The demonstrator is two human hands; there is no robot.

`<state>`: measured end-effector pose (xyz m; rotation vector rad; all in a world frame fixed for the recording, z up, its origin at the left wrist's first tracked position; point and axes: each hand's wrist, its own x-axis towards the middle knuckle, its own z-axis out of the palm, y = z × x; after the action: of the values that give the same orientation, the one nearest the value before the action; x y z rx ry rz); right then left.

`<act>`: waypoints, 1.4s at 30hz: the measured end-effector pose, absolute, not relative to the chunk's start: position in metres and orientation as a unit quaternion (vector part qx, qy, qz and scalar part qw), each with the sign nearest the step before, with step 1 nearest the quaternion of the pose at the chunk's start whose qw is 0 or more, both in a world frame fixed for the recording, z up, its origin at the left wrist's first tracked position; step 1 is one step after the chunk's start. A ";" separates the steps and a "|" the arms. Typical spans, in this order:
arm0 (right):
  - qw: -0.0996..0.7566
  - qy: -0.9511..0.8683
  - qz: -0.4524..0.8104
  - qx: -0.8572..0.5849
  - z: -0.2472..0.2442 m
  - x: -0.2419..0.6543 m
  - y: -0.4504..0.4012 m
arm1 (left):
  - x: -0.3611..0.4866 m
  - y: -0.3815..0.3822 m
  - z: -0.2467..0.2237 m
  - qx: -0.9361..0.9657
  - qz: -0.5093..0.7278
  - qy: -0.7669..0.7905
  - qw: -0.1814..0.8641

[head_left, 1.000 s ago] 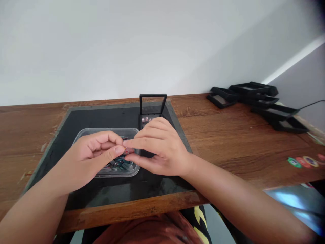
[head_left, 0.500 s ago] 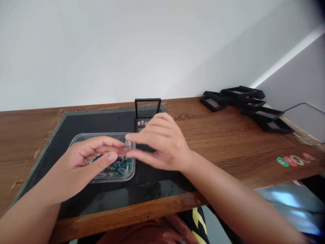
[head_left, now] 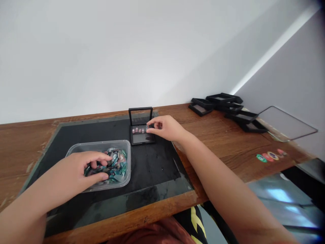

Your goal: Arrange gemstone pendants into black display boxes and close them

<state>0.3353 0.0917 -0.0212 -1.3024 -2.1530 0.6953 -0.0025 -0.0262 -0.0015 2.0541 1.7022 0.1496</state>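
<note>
A clear plastic tub (head_left: 129, 162) full of small glossy green, pink and clear pieces (head_left: 119, 162) stands on the black mat. Over its left part hovers my left hand (head_left: 88, 167), thumb and fingers apart with nothing between them. Behind the tub, a small black case (head_left: 142, 142) stands with its lid raised. Inside it lies a row of small pinkish pieces (head_left: 138, 130). At the right end of that row, my right hand (head_left: 162, 128) pinches a small shiny piece (head_left: 148, 128) between thumb and finger.
Several black cases (head_left: 228, 106) are piled at the back right by the wall. Round coloured stickers (head_left: 269, 156) lie near the right end of the wooden table (head_left: 203, 135). A thin dark cable (head_left: 291, 118) loops at the far right.
My right hand has moved from beside my left hand to the black case, taking the small piece along. My left hand has lowered over the tub, and its fingers have parted from that piece.
</note>
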 end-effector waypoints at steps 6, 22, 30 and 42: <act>0.222 -0.802 0.252 -0.494 -0.027 0.333 0.096 | 0.000 -0.026 0.000 0.751 0.033 0.615 0.235; 0.197 -0.808 0.234 -0.504 -0.025 0.332 0.094 | 0.003 -0.030 0.005 0.791 0.051 0.572 0.211; 0.199 -0.809 0.220 -0.508 -0.018 0.331 0.087 | -0.004 -0.028 -0.002 0.783 0.087 0.588 0.186; 0.258 -0.825 0.170 -0.473 -0.006 0.318 0.067 | 0.003 -0.032 0.012 0.757 0.123 0.610 0.197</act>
<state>0.3181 0.0668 -0.0064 -1.2814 -2.2379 0.4612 0.0028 -0.0317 0.0122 2.1207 1.7092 0.3430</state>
